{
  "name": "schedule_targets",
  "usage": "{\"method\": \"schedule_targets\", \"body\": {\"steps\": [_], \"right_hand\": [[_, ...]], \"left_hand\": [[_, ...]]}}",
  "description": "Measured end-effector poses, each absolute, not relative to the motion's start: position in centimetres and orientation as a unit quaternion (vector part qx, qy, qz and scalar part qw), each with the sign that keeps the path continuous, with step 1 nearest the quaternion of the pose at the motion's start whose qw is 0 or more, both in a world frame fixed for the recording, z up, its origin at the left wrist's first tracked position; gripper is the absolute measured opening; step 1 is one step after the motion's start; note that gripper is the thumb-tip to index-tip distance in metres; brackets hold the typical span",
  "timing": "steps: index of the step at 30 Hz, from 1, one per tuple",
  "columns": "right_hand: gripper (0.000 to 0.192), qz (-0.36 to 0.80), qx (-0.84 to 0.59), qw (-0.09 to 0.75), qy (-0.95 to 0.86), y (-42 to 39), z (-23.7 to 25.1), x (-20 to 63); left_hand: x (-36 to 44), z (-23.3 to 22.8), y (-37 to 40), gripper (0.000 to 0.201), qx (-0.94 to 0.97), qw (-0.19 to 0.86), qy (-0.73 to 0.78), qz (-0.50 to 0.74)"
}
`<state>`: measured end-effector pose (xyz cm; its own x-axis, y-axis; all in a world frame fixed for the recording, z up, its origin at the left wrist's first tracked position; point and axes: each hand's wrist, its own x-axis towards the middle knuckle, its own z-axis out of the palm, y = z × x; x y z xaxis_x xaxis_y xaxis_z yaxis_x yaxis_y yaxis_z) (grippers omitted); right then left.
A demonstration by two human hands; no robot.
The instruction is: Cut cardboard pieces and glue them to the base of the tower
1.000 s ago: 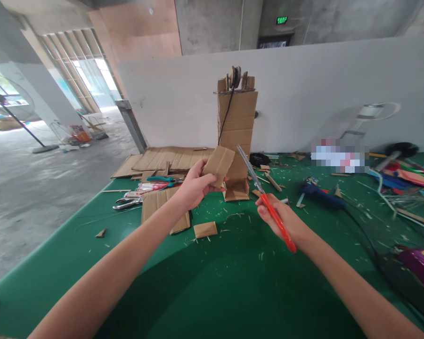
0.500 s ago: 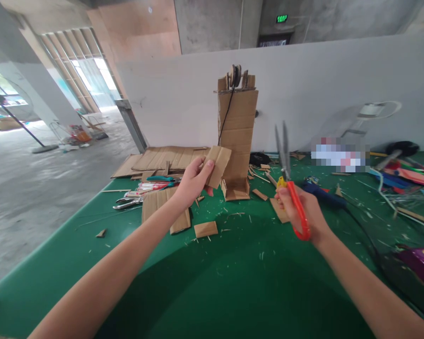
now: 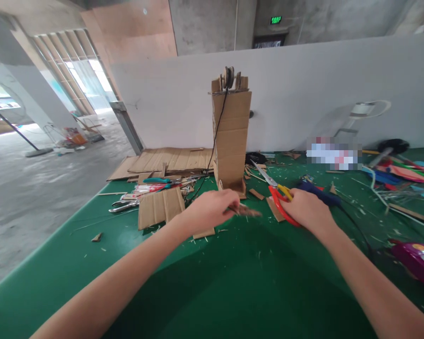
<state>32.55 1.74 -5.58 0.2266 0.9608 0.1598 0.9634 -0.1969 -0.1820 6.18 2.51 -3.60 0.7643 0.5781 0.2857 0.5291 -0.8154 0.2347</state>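
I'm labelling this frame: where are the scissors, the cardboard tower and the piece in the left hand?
scissors point(image 3: 281, 203): head view, on the red handle loop.
cardboard tower point(image 3: 231, 136): head view, mid front face.
cardboard piece point(image 3: 248, 212): head view, blurred free end.

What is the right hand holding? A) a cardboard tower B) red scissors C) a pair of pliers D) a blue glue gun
B: the right hand grips the red handles of the scissors, whose blades point away toward the cardboard tower.
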Motion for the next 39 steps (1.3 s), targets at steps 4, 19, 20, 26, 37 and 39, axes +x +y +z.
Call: {"method": "schedule_targets", "body": {"steps": [4, 19, 20, 26, 37, 39], "right_hand": [[0.046, -0.021, -0.781, 0.089, -0.618, 2.0, -6.1, 33.1], [0.043, -0.058, -0.568, 0.079, -0.817, 8.9, -6.2, 30.1], [0.044, -0.052, -0.561, 0.069, -0.823, 9.9, -6.5, 29.8], [0.032, -0.045, -0.562, 0.043, -0.825, 11.6, -7.2, 27.9], [0.034, -0.063, -0.659, 0.158, -0.733, 10.4, -6.6, 27.7], [0.033, -0.065, -0.665, 0.202, -0.716, 9.8, -6.1, 28.3]], "left_hand": [[7.3, -4.8, 1.2, 0.014, 0.977, -0.040, 0.204, 0.057], [8.4, -6.1, 1.8, 0.025, 0.960, -0.002, 0.272, 0.062], [8.6, -6.3, 1.9, 0.023, 0.959, -0.002, 0.276, 0.066], [8.9, -6.9, 2.2, 0.020, 0.953, 0.005, 0.290, 0.091], [8.2, -4.9, 2.0, 0.030, 0.913, -0.043, 0.399, 0.079], [7.7, -4.2, 2.5, 0.033, 0.898, -0.073, 0.427, 0.074]]}}
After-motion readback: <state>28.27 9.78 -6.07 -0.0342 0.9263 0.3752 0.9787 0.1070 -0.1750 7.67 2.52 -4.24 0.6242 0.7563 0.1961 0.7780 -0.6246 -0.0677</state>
